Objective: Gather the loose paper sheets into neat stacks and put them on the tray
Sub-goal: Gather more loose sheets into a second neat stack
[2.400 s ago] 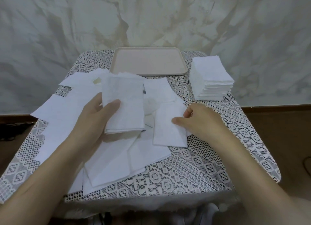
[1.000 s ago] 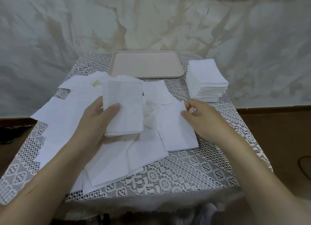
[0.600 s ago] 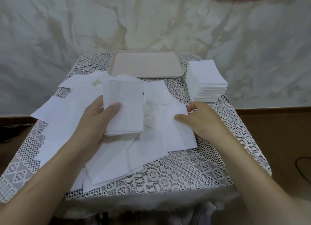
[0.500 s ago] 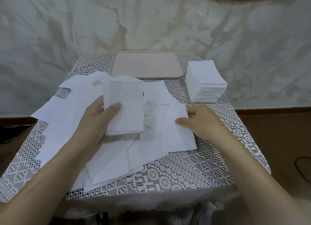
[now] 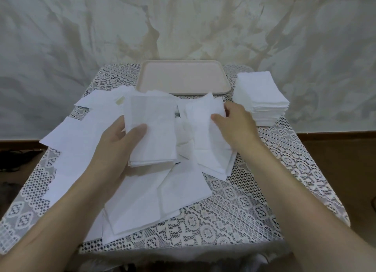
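- Left hand (image 5: 118, 147) grips a thin stack of white rectangular paper sheets (image 5: 154, 133), thumb on top.
- Right hand (image 5: 236, 125) pinches one loose white paper sheet (image 5: 200, 117) by its right edge; it lies just right of that stack, long axes roughly parallel.
- Beige rectangular plastic tray (image 5: 183, 76) lies straight ahead, beyond both hands.
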Demonstrator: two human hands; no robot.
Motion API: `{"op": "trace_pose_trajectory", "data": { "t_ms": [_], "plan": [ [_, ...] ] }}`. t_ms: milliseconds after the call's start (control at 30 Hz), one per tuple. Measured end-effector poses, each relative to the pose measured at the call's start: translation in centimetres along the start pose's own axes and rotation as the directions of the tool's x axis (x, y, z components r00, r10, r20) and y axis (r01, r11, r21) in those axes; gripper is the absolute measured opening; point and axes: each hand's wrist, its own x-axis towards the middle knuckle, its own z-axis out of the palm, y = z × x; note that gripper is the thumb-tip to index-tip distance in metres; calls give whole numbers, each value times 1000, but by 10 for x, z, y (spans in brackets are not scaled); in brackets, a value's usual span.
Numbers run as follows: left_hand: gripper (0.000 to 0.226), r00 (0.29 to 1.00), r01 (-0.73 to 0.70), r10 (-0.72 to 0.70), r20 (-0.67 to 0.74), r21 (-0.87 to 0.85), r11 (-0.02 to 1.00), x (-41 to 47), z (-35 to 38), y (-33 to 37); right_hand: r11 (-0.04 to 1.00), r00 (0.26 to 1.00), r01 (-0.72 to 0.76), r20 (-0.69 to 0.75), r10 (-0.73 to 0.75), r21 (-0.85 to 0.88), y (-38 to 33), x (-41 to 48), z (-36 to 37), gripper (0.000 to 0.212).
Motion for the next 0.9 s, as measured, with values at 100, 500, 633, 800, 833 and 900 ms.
{"op": "trace_pose_trajectory", "data": {
  "t_ms": [100, 500, 633, 800, 833, 900],
  "plan": [
    [21, 1000, 8, -8, 5, 10, 1000, 1, -2, -2, 993, 999, -14, 38, 19, -114, -1, 11, 14, 22],
    [19, 1000, 9, -8, -3, 40, 999, -1, -1, 0, 961, 998, -59, 50, 48, 270, 9, 18, -4, 28],
    [20, 1000, -4, 4, 3, 55, 998, -3, 0, 2, 911, 996, -79, 59, 61, 405, 7, 10, -12, 14],
    [18, 1000, -29, 29, -6, 47, 998, -4, -2, 3, 878, 957, -173, 285, 44, 447, 8, -22, -21, 8],
    [18, 999, -32, 32, -6, 47, 998, -4, -3, 3, 912, 949, -164, 314, 41, 377, 12, -28, -19, 7],
    [18, 999, -34, 34, -2, 50, 998, -4, -3, 3, 974, 943, -107, 332, 35, 202, 20, -38, -15, 7]
  ]
}}
